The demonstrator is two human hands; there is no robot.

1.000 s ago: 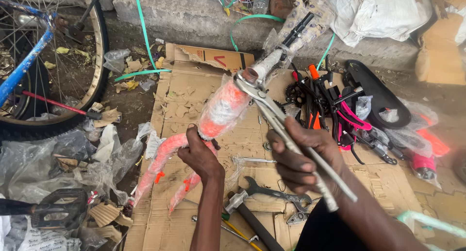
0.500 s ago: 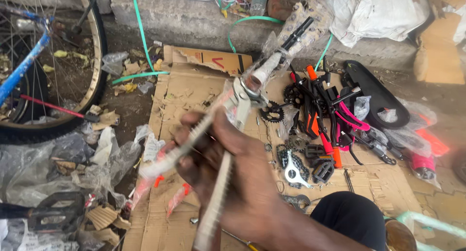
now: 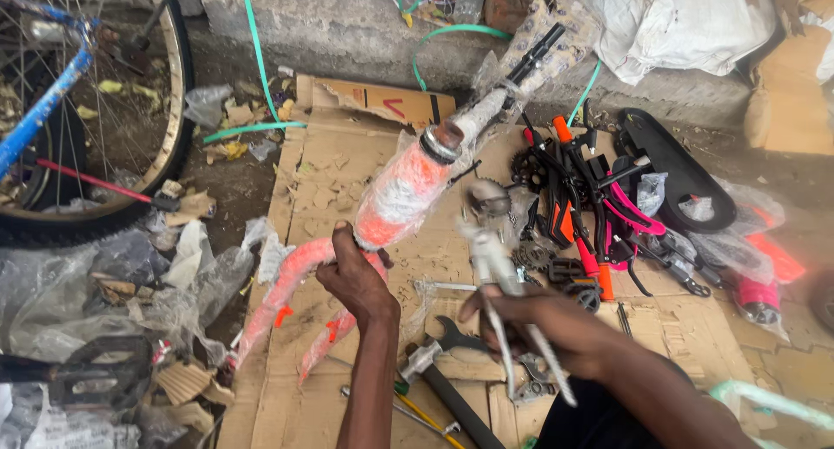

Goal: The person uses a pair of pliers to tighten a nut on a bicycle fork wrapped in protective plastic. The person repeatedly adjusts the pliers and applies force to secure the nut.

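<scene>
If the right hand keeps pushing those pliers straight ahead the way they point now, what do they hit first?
The right hand aims the pliers up and slightly left. Next in that line looks like the small round metal part on the cardboard, then the top end of the wrapped orange frame. Depth is unclear from one view.

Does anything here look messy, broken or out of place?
Yes. The cardboard sheet under the work is torn, with scraps peeled off its top layer. Crumpled plastic wrap and litter lie heaped on its left. The left hand grips a wrapped orange bike frame.
</scene>
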